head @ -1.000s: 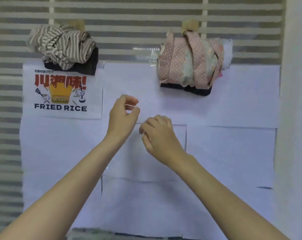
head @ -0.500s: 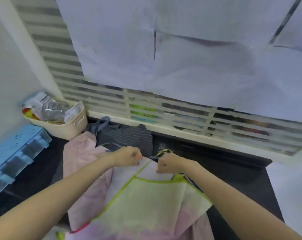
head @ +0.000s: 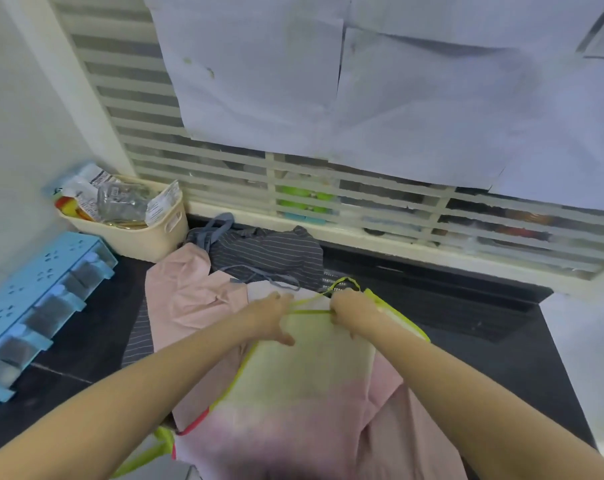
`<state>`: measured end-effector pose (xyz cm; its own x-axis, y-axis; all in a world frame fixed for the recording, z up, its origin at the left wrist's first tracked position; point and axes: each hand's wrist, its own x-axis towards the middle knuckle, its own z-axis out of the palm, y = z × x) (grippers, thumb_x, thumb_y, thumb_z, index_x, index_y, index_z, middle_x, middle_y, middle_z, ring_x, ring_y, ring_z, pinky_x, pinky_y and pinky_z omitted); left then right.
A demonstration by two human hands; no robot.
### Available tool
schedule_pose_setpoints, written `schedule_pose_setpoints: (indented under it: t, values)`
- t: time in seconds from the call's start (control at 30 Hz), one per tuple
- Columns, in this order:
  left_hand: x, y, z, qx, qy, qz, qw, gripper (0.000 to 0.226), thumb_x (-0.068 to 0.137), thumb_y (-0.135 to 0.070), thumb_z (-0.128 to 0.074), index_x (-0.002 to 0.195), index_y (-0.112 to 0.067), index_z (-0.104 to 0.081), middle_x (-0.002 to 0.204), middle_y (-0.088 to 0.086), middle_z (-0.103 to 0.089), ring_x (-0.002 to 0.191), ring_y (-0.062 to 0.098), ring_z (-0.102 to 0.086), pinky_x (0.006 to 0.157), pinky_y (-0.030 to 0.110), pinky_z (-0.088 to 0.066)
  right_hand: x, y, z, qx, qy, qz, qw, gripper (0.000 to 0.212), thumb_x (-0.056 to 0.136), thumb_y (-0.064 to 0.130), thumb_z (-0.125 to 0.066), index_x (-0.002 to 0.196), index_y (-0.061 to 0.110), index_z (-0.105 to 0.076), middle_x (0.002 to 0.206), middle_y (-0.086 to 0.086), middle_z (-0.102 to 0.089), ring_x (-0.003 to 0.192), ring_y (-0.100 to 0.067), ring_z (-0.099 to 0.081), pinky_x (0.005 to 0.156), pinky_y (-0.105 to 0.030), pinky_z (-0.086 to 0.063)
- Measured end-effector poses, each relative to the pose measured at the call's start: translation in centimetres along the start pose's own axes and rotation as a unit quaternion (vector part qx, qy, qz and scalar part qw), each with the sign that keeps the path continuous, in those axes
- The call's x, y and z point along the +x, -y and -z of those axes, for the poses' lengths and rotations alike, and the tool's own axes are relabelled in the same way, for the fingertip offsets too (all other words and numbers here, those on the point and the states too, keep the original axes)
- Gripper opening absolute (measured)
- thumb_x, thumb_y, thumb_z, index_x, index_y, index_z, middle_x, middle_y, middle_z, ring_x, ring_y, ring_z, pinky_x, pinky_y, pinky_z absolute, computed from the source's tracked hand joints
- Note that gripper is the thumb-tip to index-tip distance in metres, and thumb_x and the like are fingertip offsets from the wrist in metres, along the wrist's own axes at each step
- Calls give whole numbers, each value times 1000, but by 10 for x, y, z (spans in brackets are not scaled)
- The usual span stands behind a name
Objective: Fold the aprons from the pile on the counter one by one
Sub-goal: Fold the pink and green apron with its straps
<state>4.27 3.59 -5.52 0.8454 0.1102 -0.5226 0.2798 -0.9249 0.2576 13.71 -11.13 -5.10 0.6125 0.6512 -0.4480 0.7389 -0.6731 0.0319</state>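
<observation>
A pale yellow-to-pink apron (head: 304, 372) with lime green trim lies on top of the pile on the dark counter (head: 501, 358). My left hand (head: 271, 318) grips its top edge at the left. My right hand (head: 350, 311) grips the same edge at the right, beside the green neck loop (head: 343, 284). Beneath it lie a pink apron (head: 186, 299) and a dark striped apron (head: 269, 256) with grey straps.
A cream basket (head: 144, 233) full of packets stands in the back left corner. A blue plastic rack (head: 33, 299) runs along the left wall. Slatted blinds (head: 362, 202) and white paper sheets (head: 397, 81) cover the window behind the counter.
The view dropped from the wall with hanging aprons to the counter. My hands came down and took hold of the green-trimmed apron's top edge, then moved slightly apart.
</observation>
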Motion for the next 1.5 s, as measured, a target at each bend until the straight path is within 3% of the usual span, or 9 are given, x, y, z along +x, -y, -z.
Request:
schedule_pose_setpoints:
  t: [0.1, 0.23, 0.33, 0.43, 0.57, 0.73, 0.8, 1.07, 1.5]
  values:
    - [3, -21, 48, -2, -95, -51, 994, 91, 78, -39, -72, 149, -16, -19, 143, 6, -41, 126, 24, -47, 99, 34, -38, 10, 9, 65, -13, -125, 19, 992, 26, 93, 0, -42, 112, 5, -59, 113, -13, -60, 101, -32, -61, 75, -35, -46]
    - [-2, -41, 130, -275, -126, -52, 952, 49, 88, -11, -63, 130, -8, -38, 58, 3, -65, 52, 17, -65, 60, 30, -56, 8, -4, 153, 91, -280, -15, 955, 20, 89, -2, -44, 88, 5, -63, 89, -15, -63, 84, -35, -66, 69, -36, -51]
    - [-24, -51, 212, -233, -269, -90, 930, 2, 92, -11, -55, 92, -11, -54, 40, -3, -58, 36, 4, -57, 53, 27, -53, -15, -18, 230, 146, -388, -5, 910, 22, 90, 14, -40, 87, 10, -62, 93, -18, -64, 82, -37, -65, 71, -33, -49]
    - [-60, -64, 293, -124, -443, -118, 880, 21, 88, -12, -55, 70, -19, -48, 52, -1, -63, 42, 4, -57, 64, 25, -49, -56, -20, 296, 360, -362, 68, 857, 14, 93, 23, -45, 87, 13, -53, 85, -11, -57, 69, -31, -66, 41, -24, -39]
    - [-109, -83, 348, -139, -451, -210, 856, 27, 89, -4, -56, 68, -19, -49, 43, -8, -58, 41, 0, -59, 49, 13, -48, -95, -20, 336, 529, -278, 149, 788, 21, 88, 2, -53, 107, 10, -51, 73, -4, -54, 52, -15, -62, 41, -20, -33]
    - [-145, -79, 377, -32, -567, -160, 808, 29, 89, -16, -55, 60, -18, -48, 56, -5, -59, 62, 16, -62, 76, 30, -51, -110, -39, 321, 505, -153, 73, 847, 13, 89, 4, -61, 80, 7, -53, 58, -2, -52, 53, -14, -64, 47, -17, -50]
    - [-160, -72, 390, -44, -602, -150, 783, 30, 90, -18, -53, 60, -16, -52, 57, -4, -59, 68, 22, -62, 82, 33, -50, -117, -57, 310, 550, -135, 47, 823, 19, 90, 7, -62, 76, 5, -50, 65, -4, -45, 60, -18, -65, 53, -16, -54]
    - [-194, -88, 394, 26, -675, -128, 726, 31, 90, -23, -50, 66, -4, -58, 67, 11, -64, 72, 27, -58, 71, 33, -47, -196, -113, 346, 499, -207, -3, 841, 19, 87, 10, -66, 99, 1, -55, 77, -10, -53, 57, -17, -70, 53, -17, -55]
    - [-233, -145, 397, 182, -733, -44, 654, 62, 81, -61, -37, 58, -5, -48, 53, 15, -40, 59, 31, -44, 59, 31, -31, -337, -160, 413, 216, -388, -42, 895, 32, 86, 25, -67, 64, 12, -48, 45, 2, -39, 37, -9, -32, 37, -14, -31]
